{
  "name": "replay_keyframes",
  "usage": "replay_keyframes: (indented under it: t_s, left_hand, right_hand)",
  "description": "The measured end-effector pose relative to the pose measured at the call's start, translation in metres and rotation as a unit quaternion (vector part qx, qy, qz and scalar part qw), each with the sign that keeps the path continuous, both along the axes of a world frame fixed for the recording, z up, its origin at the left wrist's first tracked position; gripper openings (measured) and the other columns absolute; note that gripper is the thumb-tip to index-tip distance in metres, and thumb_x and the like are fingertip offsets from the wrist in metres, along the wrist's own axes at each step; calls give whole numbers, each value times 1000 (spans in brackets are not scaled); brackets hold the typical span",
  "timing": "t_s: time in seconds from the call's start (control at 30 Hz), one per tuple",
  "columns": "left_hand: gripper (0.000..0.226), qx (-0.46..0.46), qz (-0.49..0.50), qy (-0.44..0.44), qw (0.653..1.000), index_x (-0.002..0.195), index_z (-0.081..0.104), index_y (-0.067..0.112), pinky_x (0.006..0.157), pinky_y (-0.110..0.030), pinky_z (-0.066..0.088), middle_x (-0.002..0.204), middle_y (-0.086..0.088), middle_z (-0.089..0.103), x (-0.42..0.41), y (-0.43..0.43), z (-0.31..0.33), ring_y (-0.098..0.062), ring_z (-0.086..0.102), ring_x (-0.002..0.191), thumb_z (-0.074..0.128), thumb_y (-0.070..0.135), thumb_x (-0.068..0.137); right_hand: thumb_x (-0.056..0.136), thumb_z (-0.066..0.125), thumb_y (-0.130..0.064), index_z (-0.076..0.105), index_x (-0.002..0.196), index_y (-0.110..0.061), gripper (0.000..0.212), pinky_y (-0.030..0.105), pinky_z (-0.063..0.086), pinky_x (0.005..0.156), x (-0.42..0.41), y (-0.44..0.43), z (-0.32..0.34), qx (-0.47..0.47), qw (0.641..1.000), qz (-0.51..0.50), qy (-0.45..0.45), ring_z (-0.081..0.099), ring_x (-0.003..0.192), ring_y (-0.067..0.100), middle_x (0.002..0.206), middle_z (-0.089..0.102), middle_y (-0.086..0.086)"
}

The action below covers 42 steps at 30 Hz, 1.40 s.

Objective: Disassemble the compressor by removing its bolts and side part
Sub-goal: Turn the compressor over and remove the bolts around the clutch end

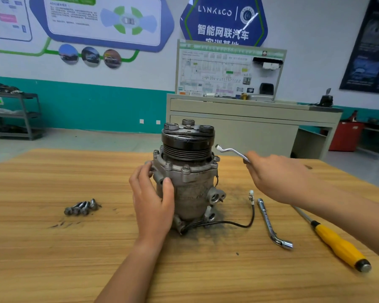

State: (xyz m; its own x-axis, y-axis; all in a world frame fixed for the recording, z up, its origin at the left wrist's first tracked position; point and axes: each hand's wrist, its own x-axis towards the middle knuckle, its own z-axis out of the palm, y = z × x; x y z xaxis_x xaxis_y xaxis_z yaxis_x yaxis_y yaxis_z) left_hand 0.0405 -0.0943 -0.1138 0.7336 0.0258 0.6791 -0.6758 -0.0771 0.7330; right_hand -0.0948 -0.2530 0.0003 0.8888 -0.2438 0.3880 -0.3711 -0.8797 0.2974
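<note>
A grey compressor [193, 189] stands upright on the wooden table [53, 248], its black pulley [187, 141] on top. Bolts sit around its upper flange [185, 168]. My left hand [152, 200] grips the left side of the body, thumb on the front. My right hand [278, 176] holds a silver offset ring wrench [231, 152] in the air, just right of the pulley; the wrench head touches nothing. Several removed bolts [82, 207] lie in a cluster on the table to the left.
An L-shaped socket wrench [271, 224] and a yellow-handled screwdriver [339, 248] lie to the right. A black wire with a white plug [251, 213] trails from the compressor's base. Dark grime surrounds the base. A grey cabinet stands behind the table.
</note>
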Motion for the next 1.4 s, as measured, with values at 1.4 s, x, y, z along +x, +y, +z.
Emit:
replay_keyframes:
  t_s: [1.4]
  left_hand:
    - [20, -63, -24, 97, 993, 103, 47, 23, 79, -27, 41, 101, 11, 51, 2, 1, -3, 4, 49, 89, 51, 33, 86]
  right_hand:
    - [94, 36, -7, 53, 108, -9, 21, 20, 28, 44, 9, 39, 41, -215, 945, -59, 238, 35, 50, 10, 62, 37, -2]
